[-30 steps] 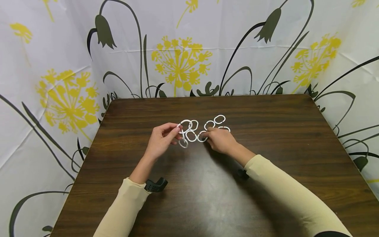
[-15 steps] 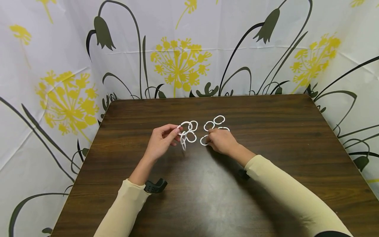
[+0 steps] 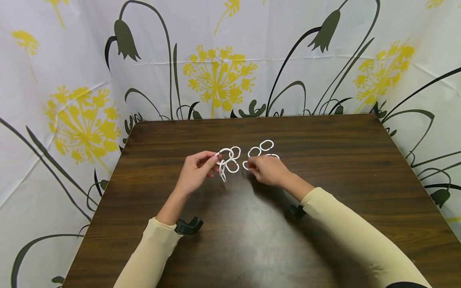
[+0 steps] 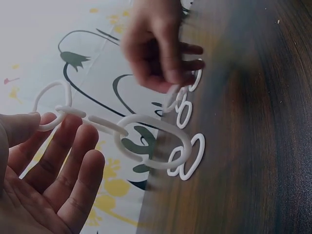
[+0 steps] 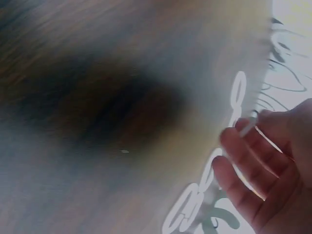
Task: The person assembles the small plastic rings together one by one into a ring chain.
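A white cloth printed with yellow and green flowers stands behind a dark wood-grain counter (image 3: 173, 136). At its middle, the left hand (image 3: 196, 170) pinches one end of a chain (image 4: 105, 124) of white links between thumb and finger; whether its low end touches the wood I cannot tell. Two white rings (image 3: 235, 147) lie just beyond it. The right hand (image 3: 268, 170) pinches a loose ring (image 3: 245, 166), partly hidden by its fingers. Three more links (image 3: 254, 148) lie beside and beyond that hand. Both sleeves (image 3: 151, 256) are pale yellow.
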`<state>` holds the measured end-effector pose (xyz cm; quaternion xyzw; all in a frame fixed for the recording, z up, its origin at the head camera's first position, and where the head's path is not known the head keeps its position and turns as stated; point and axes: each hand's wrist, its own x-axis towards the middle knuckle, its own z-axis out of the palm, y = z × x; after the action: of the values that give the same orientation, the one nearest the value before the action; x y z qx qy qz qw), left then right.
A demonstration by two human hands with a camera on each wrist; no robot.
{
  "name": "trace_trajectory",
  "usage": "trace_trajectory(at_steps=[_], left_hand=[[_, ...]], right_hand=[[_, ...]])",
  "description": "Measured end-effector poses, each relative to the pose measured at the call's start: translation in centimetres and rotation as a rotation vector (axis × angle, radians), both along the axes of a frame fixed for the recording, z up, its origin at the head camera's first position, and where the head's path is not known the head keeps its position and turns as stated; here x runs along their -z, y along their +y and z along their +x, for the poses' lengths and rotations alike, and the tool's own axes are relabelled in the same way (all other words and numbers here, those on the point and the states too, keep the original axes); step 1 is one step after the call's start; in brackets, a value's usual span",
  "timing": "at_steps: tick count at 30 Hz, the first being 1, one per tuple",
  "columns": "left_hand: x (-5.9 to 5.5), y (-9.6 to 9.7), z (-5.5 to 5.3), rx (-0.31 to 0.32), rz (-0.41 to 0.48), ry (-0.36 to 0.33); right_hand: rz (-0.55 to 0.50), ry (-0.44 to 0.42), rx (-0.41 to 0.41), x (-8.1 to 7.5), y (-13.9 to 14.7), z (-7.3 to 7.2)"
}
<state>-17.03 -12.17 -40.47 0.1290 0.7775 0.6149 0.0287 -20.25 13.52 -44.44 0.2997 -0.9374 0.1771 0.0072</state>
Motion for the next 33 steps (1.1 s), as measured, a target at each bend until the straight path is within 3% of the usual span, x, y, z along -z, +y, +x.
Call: trace_trajectory(at_steps=[4,9,15,21,29,33], left_hand=[[-1.1,0.2,0.5,0.002,-0.014,-0.007],[-2.4,0.5,1.1,0.012,-0.031,-0.002],[-0.3,-0.2,0.1,0.010,-0.005,0.003],[0.1,-0.1,-0.1,0.019,-0.016,0.019],[0.2,-0.4,0.1,0.021,-0.057,0.014],[-0.9,-0.2,0.6,0.022,-0.063,0.015]], right_hand=[[-0.211,-0.077,0.047,-1.6,-0.4,-0.2],[-0.431,-0.080,0.072,-3.7,-0.6,-0.4],[-0.642,-0.089,0.128,-6.0,-0.7,-0.4],[-0.843,-0.193,0.129,-7.8,-1.2,0.0],[-0.869,-0.299,0.088,-8.0,-2.9,0.7],[-0.891,-0.367,0.066,-7.8,-3.6,0.7]])
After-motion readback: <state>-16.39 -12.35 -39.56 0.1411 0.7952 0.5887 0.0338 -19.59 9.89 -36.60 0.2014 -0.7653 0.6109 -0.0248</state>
